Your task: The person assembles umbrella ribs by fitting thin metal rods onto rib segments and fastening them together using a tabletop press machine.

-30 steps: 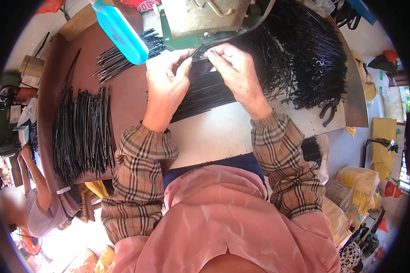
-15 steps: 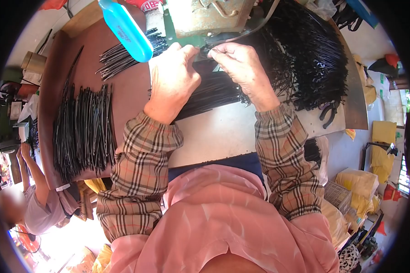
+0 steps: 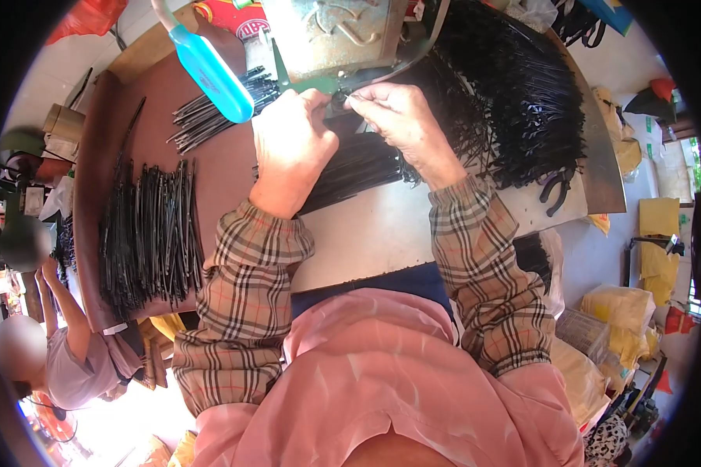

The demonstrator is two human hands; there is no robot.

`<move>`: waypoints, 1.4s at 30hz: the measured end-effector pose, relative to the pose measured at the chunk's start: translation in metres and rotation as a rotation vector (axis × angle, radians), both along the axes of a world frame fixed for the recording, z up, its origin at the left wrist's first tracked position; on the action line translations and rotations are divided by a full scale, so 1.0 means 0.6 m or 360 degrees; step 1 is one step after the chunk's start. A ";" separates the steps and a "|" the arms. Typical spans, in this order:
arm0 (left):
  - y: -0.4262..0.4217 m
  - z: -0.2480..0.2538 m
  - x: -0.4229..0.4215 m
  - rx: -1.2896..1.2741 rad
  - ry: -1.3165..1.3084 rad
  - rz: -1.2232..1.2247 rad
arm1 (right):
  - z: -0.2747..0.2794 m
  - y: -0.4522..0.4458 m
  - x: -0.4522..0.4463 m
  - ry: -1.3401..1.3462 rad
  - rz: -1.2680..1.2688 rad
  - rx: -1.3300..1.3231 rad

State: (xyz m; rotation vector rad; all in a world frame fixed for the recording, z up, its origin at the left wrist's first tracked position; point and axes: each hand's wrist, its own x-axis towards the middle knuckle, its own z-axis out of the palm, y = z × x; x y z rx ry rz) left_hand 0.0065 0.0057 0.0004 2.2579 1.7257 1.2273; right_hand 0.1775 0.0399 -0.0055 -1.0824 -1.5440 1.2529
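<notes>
Both hands meet just below a metal machine (image 3: pixel 350 35) with a green base. My left hand (image 3: pixel 294 144) is closed, back upward, its fingers curled beside the machine's edge; what it grips is hidden. My right hand (image 3: pixel 405 121) pinches something small and dark at the machine's edge, too small to make out. Beneath and between the hands lies a bundle of thin black strips (image 3: pixel 354 171). A blue lamp (image 3: pixel 214 74) hangs to the left of the machine, over another black bundle (image 3: pixel 202 117).
A wide stack of black strips (image 3: pixel 152 233) lies on the brown table covering (image 3: pixel 226 175) at left. Black pieces (image 3: pixel 522 93) are heaped at right, near dark-handled pliers (image 3: pixel 555 191). Another person (image 3: pixel 86 358) is at the far left, arms raised.
My left hand has turned from a fingertip pinch to a closed, back-up pose. My right hand stays pinched near the same spot. The view has shifted slightly.
</notes>
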 end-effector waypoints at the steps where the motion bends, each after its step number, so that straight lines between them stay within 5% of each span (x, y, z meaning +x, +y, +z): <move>1: 0.000 0.002 -0.003 0.0067 0.0024 0.0009 | 0.002 0.002 0.001 -0.0061 -0.0010 0.0051; 5: 0.002 0.004 -0.017 -0.0283 -0.0435 -0.0177 | 0.000 0.007 0.006 -0.0352 0.0143 0.0322; 9: -0.021 0.042 -0.023 -0.1025 -0.1186 -0.0264 | 0.037 -0.026 0.004 -0.0181 0.0276 0.0027; 12: -0.026 0.000 -0.029 -0.0495 -0.1165 0.0007 | 0.032 -0.050 0.032 0.0280 0.0171 -0.0217; 17: -0.059 -0.005 0.010 -0.0159 -0.1799 -0.0005 | -0.018 -0.098 0.032 0.0365 0.0336 -0.0607; 23: -0.122 -0.021 0.021 -0.0920 -0.2870 -0.0115 | -0.021 -0.109 -0.046 0.1268 0.0059 -0.0935; 25: -0.132 -0.028 0.014 -0.1059 -0.3123 -0.0142 | -0.032 -0.104 -0.056 0.1164 0.0153 -0.0786; 29: -0.158 0.003 -0.004 -0.1076 -0.2751 -0.0094 | -0.013 -0.098 -0.070 0.0928 0.0240 -0.0591; 31: -0.170 0.023 -0.032 -0.0799 -0.1856 0.0172 | -0.007 -0.092 -0.070 0.0939 0.0229 -0.0503; 34: -0.170 -0.006 -0.148 0.0049 0.0399 0.0719 | -0.014 -0.079 -0.054 0.0887 0.0173 -0.0456; 38: -0.184 -0.037 -0.259 -0.0353 0.1150 0.0764 | -0.013 -0.085 -0.053 0.0779 0.0213 -0.0516; 42: -0.190 -0.030 -0.349 -0.0451 0.1451 0.1005 | -0.013 -0.084 -0.048 0.0720 0.0183 -0.0562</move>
